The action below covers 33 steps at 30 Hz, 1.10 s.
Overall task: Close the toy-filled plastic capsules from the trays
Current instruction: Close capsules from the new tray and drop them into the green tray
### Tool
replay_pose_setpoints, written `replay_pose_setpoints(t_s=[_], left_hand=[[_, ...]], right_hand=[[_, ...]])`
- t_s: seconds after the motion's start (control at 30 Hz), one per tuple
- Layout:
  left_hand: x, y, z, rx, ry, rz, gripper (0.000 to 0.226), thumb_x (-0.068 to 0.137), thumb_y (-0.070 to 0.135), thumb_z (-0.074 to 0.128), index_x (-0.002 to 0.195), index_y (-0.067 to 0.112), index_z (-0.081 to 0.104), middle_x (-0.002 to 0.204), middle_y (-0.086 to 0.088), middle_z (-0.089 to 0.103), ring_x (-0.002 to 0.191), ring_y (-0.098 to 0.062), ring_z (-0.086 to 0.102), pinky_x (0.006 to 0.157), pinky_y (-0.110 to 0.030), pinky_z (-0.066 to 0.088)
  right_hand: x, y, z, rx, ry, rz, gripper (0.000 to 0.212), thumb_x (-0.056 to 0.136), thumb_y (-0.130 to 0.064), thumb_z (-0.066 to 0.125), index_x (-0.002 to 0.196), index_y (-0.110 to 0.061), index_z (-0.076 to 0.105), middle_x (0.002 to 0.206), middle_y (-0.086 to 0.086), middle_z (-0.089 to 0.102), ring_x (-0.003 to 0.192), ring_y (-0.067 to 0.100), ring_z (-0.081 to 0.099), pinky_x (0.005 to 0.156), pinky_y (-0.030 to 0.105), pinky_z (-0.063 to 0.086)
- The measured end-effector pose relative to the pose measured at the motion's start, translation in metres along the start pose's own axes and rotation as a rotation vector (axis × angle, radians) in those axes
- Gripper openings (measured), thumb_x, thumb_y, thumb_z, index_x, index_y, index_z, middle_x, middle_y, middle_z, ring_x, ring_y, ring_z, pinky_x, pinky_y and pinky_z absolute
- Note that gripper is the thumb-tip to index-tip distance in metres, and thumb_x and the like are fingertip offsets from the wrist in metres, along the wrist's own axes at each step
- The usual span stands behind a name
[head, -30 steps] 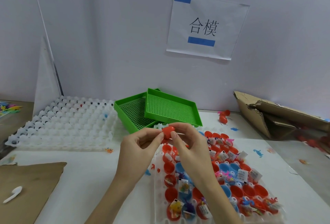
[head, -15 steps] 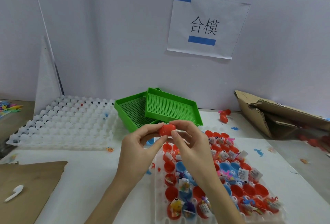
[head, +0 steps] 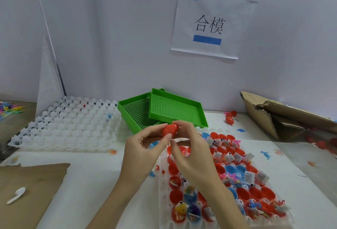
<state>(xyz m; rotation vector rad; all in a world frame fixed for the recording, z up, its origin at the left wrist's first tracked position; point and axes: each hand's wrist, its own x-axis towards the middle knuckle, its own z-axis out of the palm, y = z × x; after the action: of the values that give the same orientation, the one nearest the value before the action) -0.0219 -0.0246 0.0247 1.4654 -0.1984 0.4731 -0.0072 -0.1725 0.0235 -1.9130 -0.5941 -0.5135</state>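
A: What takes up the most room?

B: The tabletop (head: 102, 165), white-covered. On it, left of the green trays (head: 164, 112), lies a wide white cell tray (head: 69, 128). In front of the green trays and to their right sits the clear tray (head: 165, 208) holding open red and blue capsule halves (head: 242, 194) with small toys and paper slips in them.

A: Anything else near the green trays?

B: A torn cardboard box (head: 284, 117) well to their right, a paper sign (head: 213, 24) on the wall above them, and a brown sheet (head: 27, 186) with a white spoon (head: 17, 195) far to their front left.

A: And the hands?

B: Both are raised just in front of the green trays. The left hand (head: 142, 152) pinches the red capsule (head: 170, 129) between thumb and forefinger; the right hand (head: 191, 155) has its fingers (head: 182, 125) curled over the capsule's right end, thumb under it.

A: Is the capsule closed?

B: Its two halves meet, with a seam showing; whether it is fully snapped I cannot tell.
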Motion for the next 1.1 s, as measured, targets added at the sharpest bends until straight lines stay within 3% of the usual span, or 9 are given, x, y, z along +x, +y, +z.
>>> replay_pose_setpoints(t_s=[0.13, 0.27, 0.43, 0.57, 0.67, 0.97, 1.1], left_hand=[[-0.002, 0.001, 0.002, 0.037, -0.042, -0.017, 0.023, 0.085, 0.007, 0.083, 0.105, 0.020, 0.081, 0.097, 0.003, 0.081, 0.096, -0.014, 0.077, 0.086, -0.023, 0.060], [-0.004, 0.000, 0.005, 0.062, -0.049, -0.037, 0.021, 0.084, 0.009, 0.084, 0.101, 0.021, 0.081, 0.093, 0.003, 0.081, 0.092, -0.013, 0.077, 0.082, -0.020, 0.059], [-0.004, -0.001, 0.005, 0.090, -0.015, -0.087, 0.020, 0.082, 0.012, 0.086, 0.099, 0.022, 0.083, 0.085, 0.001, 0.080, 0.084, -0.015, 0.077, 0.081, -0.025, 0.062], [-0.007, -0.001, 0.010, 0.133, 0.016, -0.108, 0.026, 0.082, 0.014, 0.086, 0.106, 0.022, 0.083, 0.089, 0.007, 0.081, 0.089, -0.011, 0.078, 0.086, -0.028, 0.062], [-0.009, -0.001, 0.013, 0.166, 0.043, -0.110, 0.028, 0.083, 0.014, 0.086, 0.111, 0.019, 0.082, 0.090, 0.009, 0.081, 0.092, -0.008, 0.077, 0.089, -0.031, 0.061], [-0.009, 0.000, 0.010, -0.018, -0.009, -0.225, 0.026, 0.081, 0.008, 0.086, 0.103, 0.022, 0.083, 0.093, 0.004, 0.082, 0.093, -0.010, 0.077, 0.079, -0.014, 0.057], [-0.007, -0.002, 0.009, -0.033, 0.005, -0.274, 0.023, 0.078, 0.014, 0.089, 0.098, 0.020, 0.081, 0.094, 0.002, 0.081, 0.092, -0.011, 0.076, 0.076, -0.017, 0.058]], right_hand=[[-0.003, 0.002, 0.008, -0.194, 0.059, 0.009, 0.039, 0.092, -0.026, 0.074, 0.123, -0.035, 0.051, 0.105, -0.021, 0.061, 0.096, 0.002, 0.062, 0.081, 0.017, 0.053], [-0.004, 0.007, 0.008, -0.259, 0.106, 0.026, 0.030, 0.095, -0.032, 0.073, 0.117, -0.034, 0.054, 0.097, -0.020, 0.063, 0.088, 0.003, 0.063, 0.077, 0.023, 0.056], [-0.005, 0.007, 0.007, -0.297, 0.059, 0.026, 0.029, 0.097, -0.025, 0.069, 0.119, -0.034, 0.052, 0.102, -0.020, 0.062, 0.092, 0.002, 0.062, 0.079, 0.025, 0.056], [-0.005, 0.008, 0.006, -0.319, 0.057, 0.036, 0.032, 0.096, -0.023, 0.072, 0.119, -0.034, 0.053, 0.102, -0.019, 0.063, 0.093, 0.002, 0.062, 0.081, 0.025, 0.056], [-0.005, 0.008, 0.007, -0.334, 0.063, 0.068, 0.043, 0.095, -0.028, 0.073, 0.134, -0.028, 0.055, 0.113, -0.013, 0.067, 0.102, 0.003, 0.063, 0.092, 0.024, 0.056], [-0.005, 0.006, 0.003, -0.362, -0.003, 0.063, 0.043, 0.090, -0.011, 0.075, 0.127, -0.027, 0.059, 0.112, -0.014, 0.064, 0.099, 0.005, 0.059, 0.089, 0.025, 0.053], [-0.006, 0.005, 0.005, -0.336, -0.043, 0.045, 0.050, 0.092, -0.007, 0.072, 0.134, -0.028, 0.055, 0.121, -0.017, 0.061, 0.107, 0.002, 0.058, 0.095, 0.013, 0.046]])
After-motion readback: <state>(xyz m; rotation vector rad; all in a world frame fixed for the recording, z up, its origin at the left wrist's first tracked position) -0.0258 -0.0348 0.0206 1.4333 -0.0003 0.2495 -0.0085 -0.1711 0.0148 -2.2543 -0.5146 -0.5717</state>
